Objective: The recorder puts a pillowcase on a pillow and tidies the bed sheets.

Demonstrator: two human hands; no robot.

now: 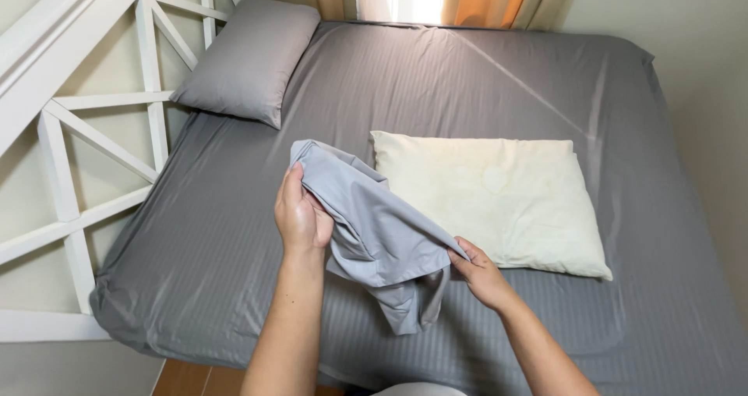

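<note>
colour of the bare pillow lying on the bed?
Cream, off-white, the bare pillow shows faint yellowish staining; the head view shows it best, on the grey striped sheet.

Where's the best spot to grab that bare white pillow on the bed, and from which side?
Probably the near short end of the bare cream pillow, by its corner closest to the right hand. It lies flat on the grey bed sheet, uncovered, with that corner just beside the hand. Coming in from the person's side looks easiest. Both hands, the left hand too, now hold the grey pillowcase.
</note>
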